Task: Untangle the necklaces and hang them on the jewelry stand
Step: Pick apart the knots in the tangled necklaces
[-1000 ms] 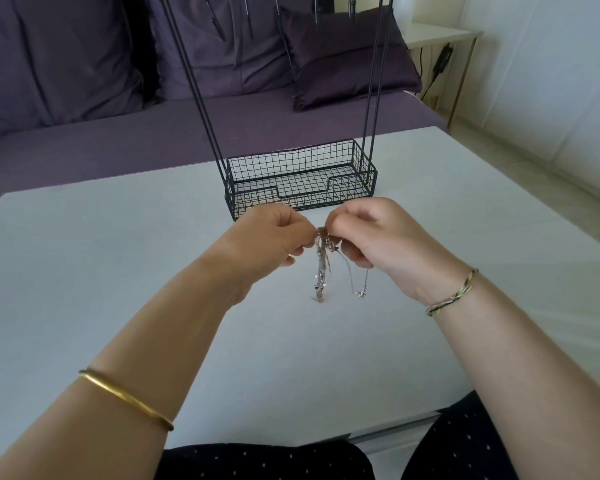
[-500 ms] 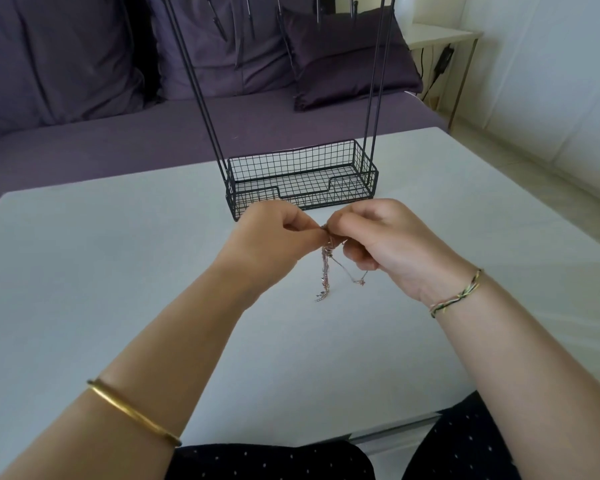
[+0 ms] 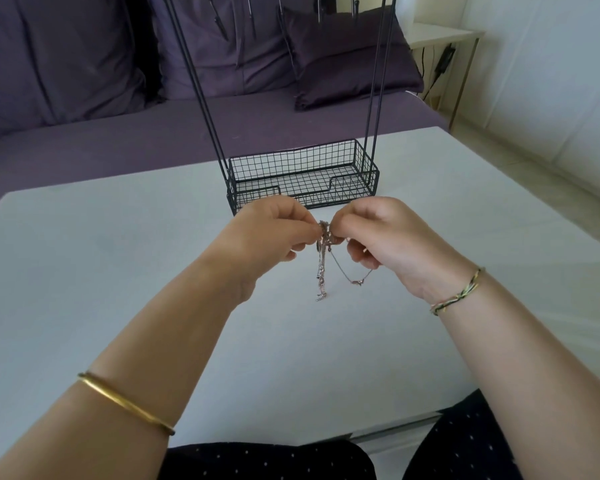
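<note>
Your left hand and right hand meet above the table, just in front of the jewelry stand. Both have fingers curled, thumb and forefinger pinching the knot at the top of the necklaces.

- The tangle hangs between your hands as a thin bunch. One fine loop swings toward the right palm, and the lowest end is at or just above the tabletop.
- The chains look very light, limp and slick, and the links are likely to kink or snap under a hard pull.
- Grip close beside the knot, one strand per hand, and tease it apart gently. Don't hold them by the pendants.
- The stand's hooks are mostly out of view overhead.
</note>
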`<state>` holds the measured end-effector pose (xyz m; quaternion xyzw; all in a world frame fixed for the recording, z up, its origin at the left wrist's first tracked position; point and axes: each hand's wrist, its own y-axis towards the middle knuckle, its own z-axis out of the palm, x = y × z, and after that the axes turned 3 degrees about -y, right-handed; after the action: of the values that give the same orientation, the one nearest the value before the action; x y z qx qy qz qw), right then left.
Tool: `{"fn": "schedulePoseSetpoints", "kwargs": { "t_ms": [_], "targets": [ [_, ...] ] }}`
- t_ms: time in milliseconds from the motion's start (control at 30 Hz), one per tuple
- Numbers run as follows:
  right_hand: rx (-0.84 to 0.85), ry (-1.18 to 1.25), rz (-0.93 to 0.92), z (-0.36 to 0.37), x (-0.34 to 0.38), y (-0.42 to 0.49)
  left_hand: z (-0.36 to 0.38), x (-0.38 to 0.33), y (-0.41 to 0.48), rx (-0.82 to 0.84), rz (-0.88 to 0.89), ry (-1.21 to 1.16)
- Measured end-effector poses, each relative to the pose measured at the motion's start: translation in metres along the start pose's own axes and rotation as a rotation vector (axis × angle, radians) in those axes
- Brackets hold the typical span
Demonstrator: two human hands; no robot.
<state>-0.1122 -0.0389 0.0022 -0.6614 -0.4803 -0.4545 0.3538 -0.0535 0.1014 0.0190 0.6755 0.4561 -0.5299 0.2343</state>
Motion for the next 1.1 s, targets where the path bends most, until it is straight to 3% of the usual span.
{"fn": "schedulePoseSetpoints", "kwargs": {
  "t_ms": [267,567,867,1100],
  "targets": [
    [0.002,-0.089,-0.180,-0.0028,0.0009,-0.0015,-0.0002,0.0011,-0.0016,0.006,0.003,0.098],
    [0.012,-0.227,-0.190,0.0008,-0.0039,0.0004,0.0013,0.0023,-0.0003,-0.010,0.058,0.126],
    [-0.043,-0.134,-0.111,0.0030,-0.0031,-0.0009,0.0048,-0.0004,0.0027,0.010,0.036,-0.055],
    [-0.038,0.039,-0.012,0.0046,0.0006,-0.0031,0.0076,-0.0015,0.0032,-0.006,-0.103,-0.364]
  ]
}}
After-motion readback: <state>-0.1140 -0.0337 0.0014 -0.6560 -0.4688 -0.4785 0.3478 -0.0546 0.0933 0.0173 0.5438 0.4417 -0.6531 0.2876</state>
